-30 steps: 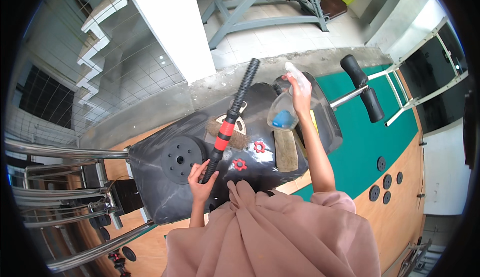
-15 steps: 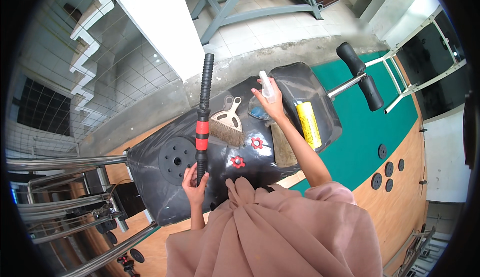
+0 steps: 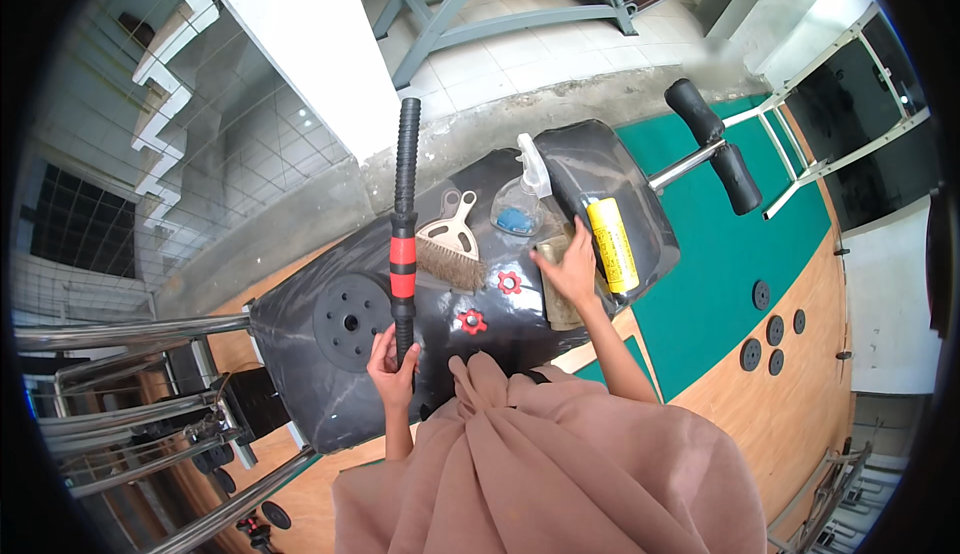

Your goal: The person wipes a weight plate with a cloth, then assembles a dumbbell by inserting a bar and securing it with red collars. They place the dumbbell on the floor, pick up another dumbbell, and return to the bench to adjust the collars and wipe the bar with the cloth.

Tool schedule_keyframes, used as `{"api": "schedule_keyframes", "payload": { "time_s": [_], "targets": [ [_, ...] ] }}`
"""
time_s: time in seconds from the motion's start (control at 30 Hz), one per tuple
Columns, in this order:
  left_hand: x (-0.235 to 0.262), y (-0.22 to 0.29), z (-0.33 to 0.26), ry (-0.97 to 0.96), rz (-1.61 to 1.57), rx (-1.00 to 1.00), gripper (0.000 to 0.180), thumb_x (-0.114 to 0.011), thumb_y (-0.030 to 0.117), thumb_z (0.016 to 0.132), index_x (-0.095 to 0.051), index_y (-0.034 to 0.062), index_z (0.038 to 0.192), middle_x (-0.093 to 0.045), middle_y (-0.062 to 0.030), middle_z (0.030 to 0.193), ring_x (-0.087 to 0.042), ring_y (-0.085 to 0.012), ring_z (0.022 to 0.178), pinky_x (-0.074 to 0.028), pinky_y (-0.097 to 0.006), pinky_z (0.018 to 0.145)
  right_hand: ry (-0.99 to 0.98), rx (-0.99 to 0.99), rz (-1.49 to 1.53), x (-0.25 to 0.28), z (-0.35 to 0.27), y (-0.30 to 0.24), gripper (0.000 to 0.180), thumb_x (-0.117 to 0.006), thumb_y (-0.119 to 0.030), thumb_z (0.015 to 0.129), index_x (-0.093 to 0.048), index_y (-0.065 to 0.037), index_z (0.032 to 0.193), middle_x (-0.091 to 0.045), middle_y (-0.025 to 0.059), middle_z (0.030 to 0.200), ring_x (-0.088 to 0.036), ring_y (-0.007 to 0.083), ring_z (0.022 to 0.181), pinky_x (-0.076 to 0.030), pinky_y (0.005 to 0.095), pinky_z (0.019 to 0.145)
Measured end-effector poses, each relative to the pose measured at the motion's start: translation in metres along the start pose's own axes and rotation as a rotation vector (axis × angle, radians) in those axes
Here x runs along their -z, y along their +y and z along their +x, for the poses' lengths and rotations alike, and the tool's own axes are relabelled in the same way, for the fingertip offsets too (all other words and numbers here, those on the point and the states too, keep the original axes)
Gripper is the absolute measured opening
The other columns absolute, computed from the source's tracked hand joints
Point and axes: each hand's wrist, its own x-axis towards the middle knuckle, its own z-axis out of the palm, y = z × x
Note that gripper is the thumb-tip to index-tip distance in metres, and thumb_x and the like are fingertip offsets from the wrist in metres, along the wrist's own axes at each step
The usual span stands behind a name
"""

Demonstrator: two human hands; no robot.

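Note:
My left hand (image 3: 391, 362) is closed around the lower end of a dumbbell bar (image 3: 402, 264), which stands nearly upright with black ridged ends and a red and black middle. Thumb and fingers spread, my right hand (image 3: 571, 269) is over a folded greyish-brown cloth (image 3: 562, 299); whether it touches the cloth is unclear. Just beyond stands a clear spray bottle (image 3: 520, 204) with a white trigger head and blue at its bottom. A yellow cylindrical container (image 3: 613, 246) lies right of this hand. Two red star-shaped collar nuts (image 3: 509, 283) rest between my hands.
The black padded bench (image 3: 300, 374) carries a weight plate (image 3: 350, 322), and a hand brush (image 3: 452, 259) with a pale dustpan (image 3: 457, 224). Foam rollers (image 3: 735, 179) stick out at the bench's right end. Several small plates (image 3: 775, 331) lie on the wooden floor at right.
My right hand has let go of the spray bottle, which now stands on the bench, and moved nearer to me over the cloth. My left hand keeps holding the bar.

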Motion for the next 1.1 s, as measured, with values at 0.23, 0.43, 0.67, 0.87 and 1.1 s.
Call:
{"api": "schedule_keyframes", "payload": {
  "time_s": [0.23,0.43,0.67,0.87,1.1],
  "targets": [
    [-0.004,0.005,0.003,-0.059,-0.078,0.047,0.041,-0.063,-0.008,0.077,-0.050,-0.0082,0.116,-0.047,-0.0038,0.088,-0.051,-0.0062,0.057,-0.040,-0.019,0.042,0.073,-0.090,0.218,0.000,-0.032,0.034,0.049,-0.060,-0.008,0.074,-0.048,-0.004,0.121,-0.049,0.0182,0.117,-0.052,0.0360,0.106,-0.041,0.0420,0.092],
    [-0.001,0.021,-0.001,-0.093,0.056,0.025,0.039,-0.069,-0.002,0.075,-0.055,-0.0060,0.112,-0.046,-0.0003,0.081,-0.046,-0.0030,0.050,-0.034,-0.018,0.040,-0.060,0.498,0.478,0.109,-0.037,-0.160,0.045,-0.071,-0.010,0.068,-0.059,-0.013,0.111,-0.051,0.0139,0.113,-0.054,0.0296,0.102,-0.044,0.0369,0.086],
    [0.028,0.046,-0.012,-0.088,0.422,-0.246,0.041,-0.073,-0.002,0.070,-0.061,-0.0033,0.109,-0.044,0.0005,0.075,-0.043,-0.0029,0.057,-0.032,-0.018,0.045,-0.049,0.842,-0.001,0.098,0.030,-0.219,0.041,-0.069,-0.007,0.068,-0.061,-0.018,0.107,-0.050,0.0121,0.097,-0.056,0.0300,0.089,-0.047,0.0394,0.074],
    [0.053,0.058,-0.024,-0.038,0.545,-0.289,0.043,-0.074,-0.001,0.067,-0.063,-0.0010,0.109,-0.043,0.0003,0.072,-0.040,-0.0043,0.059,-0.031,-0.019,0.049,-0.115,0.740,0.244,0.089,0.005,-0.242,0.036,-0.068,-0.007,0.070,-0.063,-0.016,0.105,-0.050,0.0134,0.096,-0.059,0.0327,0.085,-0.050,0.0429,0.073],
    [0.065,0.074,-0.034,0.006,0.569,-0.290,0.043,-0.075,0.003,0.066,-0.064,0.0019,0.108,-0.045,-0.0017,0.067,-0.043,-0.0090,0.057,-0.035,-0.023,0.049,0.053,0.719,0.145,0.105,0.043,-0.263,0.028,-0.062,-0.011,0.078,-0.063,-0.012,0.106,-0.053,0.0169,0.097,-0.060,0.0333,0.080,-0.049,0.0396,0.070]
  ]
}}
